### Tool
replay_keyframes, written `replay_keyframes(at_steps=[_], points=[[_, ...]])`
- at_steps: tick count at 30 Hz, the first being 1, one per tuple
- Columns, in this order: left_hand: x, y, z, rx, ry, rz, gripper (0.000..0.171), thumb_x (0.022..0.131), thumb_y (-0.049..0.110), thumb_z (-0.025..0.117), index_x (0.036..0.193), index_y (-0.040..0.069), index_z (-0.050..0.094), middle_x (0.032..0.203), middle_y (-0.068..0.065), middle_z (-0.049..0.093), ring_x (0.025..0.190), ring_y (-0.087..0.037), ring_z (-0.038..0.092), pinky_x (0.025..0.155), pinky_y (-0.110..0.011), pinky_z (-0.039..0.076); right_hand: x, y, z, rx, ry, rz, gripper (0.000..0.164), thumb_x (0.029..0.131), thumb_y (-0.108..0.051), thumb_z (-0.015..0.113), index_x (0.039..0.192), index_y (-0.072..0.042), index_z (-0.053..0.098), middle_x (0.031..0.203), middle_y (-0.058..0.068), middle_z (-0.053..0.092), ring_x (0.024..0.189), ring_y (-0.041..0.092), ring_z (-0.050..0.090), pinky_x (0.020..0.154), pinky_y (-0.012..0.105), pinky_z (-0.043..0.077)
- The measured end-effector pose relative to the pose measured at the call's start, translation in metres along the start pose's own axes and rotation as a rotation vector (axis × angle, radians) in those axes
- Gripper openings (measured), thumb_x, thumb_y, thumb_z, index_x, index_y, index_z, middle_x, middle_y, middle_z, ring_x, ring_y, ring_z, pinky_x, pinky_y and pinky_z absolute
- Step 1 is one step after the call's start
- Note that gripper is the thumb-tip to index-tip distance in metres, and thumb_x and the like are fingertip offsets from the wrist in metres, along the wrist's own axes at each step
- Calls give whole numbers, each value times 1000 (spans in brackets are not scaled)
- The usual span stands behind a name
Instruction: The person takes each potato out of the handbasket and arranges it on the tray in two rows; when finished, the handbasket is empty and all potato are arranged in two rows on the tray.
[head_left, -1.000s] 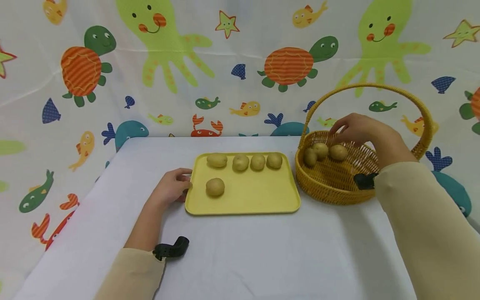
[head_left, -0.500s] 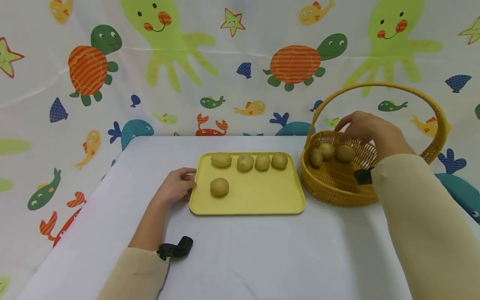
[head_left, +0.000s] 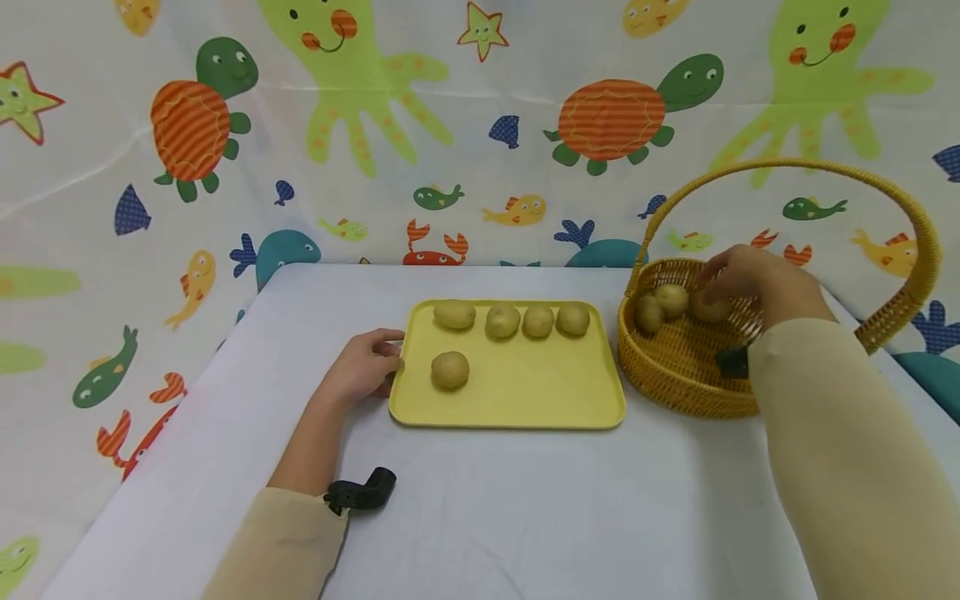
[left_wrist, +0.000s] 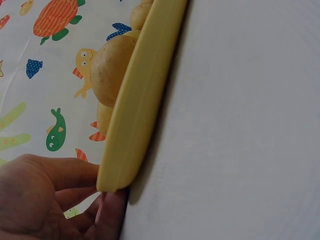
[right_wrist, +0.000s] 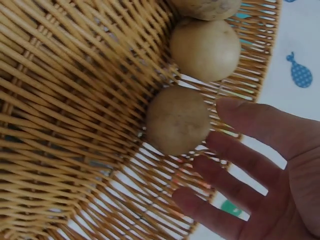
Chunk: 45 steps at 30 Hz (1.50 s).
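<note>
My left hand holds the left edge of a yellow tray; in the left wrist view its fingers are at the end of the tray's rim, some of them low against it. Several potatoes lie on the tray: a row along the back and a single potato at front left. My right hand reaches into a wicker basket. Three potatoes sit against its far wall. In the right wrist view the spread thumb and fingers are beside the nearest potato, not closed round it.
The basket's tall arched handle rises over the right forearm. A white cloth covers the table. Behind it hangs a curtain printed with sea animals. Each wrist wears a small black camera.
My right hand has lowered into the basket, its fingers coming down to the rightmost potato. The left hand stays at the tray. The whole head view has shifted, scene moving left to right.
</note>
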<state>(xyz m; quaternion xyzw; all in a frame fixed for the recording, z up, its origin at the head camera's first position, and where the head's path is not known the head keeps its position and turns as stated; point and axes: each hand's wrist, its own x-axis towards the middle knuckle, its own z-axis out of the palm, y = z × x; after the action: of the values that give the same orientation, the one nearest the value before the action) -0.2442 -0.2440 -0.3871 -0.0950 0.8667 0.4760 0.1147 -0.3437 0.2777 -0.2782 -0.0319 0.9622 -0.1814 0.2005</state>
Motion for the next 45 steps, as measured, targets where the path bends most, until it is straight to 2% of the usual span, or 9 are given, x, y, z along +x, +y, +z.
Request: replay_keyframes(at_steps=[5, 10, 19, 26, 34, 39, 45], points=[[1, 0, 1, 5, -1, 1, 55, 101, 11, 56, 154, 14, 47, 132, -16, 54, 101, -26, 60, 71, -28, 60, -4, 3, 6, -14, 26, 22, 50, 90, -20, 69, 135, -1, 60, 140, 34, 47, 115, 51, 50, 88, 60, 51], [1, 0, 0, 7, 4, -3, 55, 101, 11, 56, 155, 14, 47, 132, -15, 54, 103, -27, 59, 72, -29, 60, -8, 1, 11, -27, 46, 54, 55, 89, -23, 71, 139, -4, 58, 141, 33, 46, 119, 51, 45, 89, 65, 48], [3, -1, 1, 16, -1, -9, 55, 101, 11, 55, 155, 14, 46, 134, -16, 53, 103, -27, 60, 73, -28, 60, 3, 10, 16, 20, -6, 47, 56, 92, -26, 71, 141, -2, 56, 125, 31, 57, 105, 46, 59, 82, 52, 54], [3, 1, 1, 21, 3, -15, 55, 101, 13, 56, 155, 16, 46, 135, -15, 53, 106, -28, 60, 75, -28, 60, 6, 13, 21, 62, -51, 38, 55, 93, -33, 72, 138, -5, 56, 131, 26, 56, 109, 43, 60, 86, 53, 53], [0, 4, 1, 22, -3, -35, 55, 101, 12, 56, 155, 16, 46, 135, -15, 52, 106, -28, 58, 74, -28, 60, 3, 10, 24, 149, -43, 17, 49, 95, -25, 71, 133, 1, 57, 128, 26, 56, 108, 40, 63, 94, 55, 55], [-1, 7, -1, 18, -4, -22, 55, 102, 12, 56, 156, 15, 45, 135, -15, 52, 106, -28, 58, 74, -28, 59, -2, 6, 19, 109, -13, 15, 50, 94, -30, 72, 133, -1, 60, 123, 23, 60, 102, 39, 63, 85, 52, 55], [0, 5, -1, 10, -5, -21, 55, 102, 11, 55, 156, 14, 45, 135, -16, 53, 105, -28, 59, 73, -28, 60, -5, 2, 12, 156, 0, -26, 52, 99, -25, 67, 140, 4, 55, 131, 28, 57, 104, 37, 67, 88, 52, 58]])
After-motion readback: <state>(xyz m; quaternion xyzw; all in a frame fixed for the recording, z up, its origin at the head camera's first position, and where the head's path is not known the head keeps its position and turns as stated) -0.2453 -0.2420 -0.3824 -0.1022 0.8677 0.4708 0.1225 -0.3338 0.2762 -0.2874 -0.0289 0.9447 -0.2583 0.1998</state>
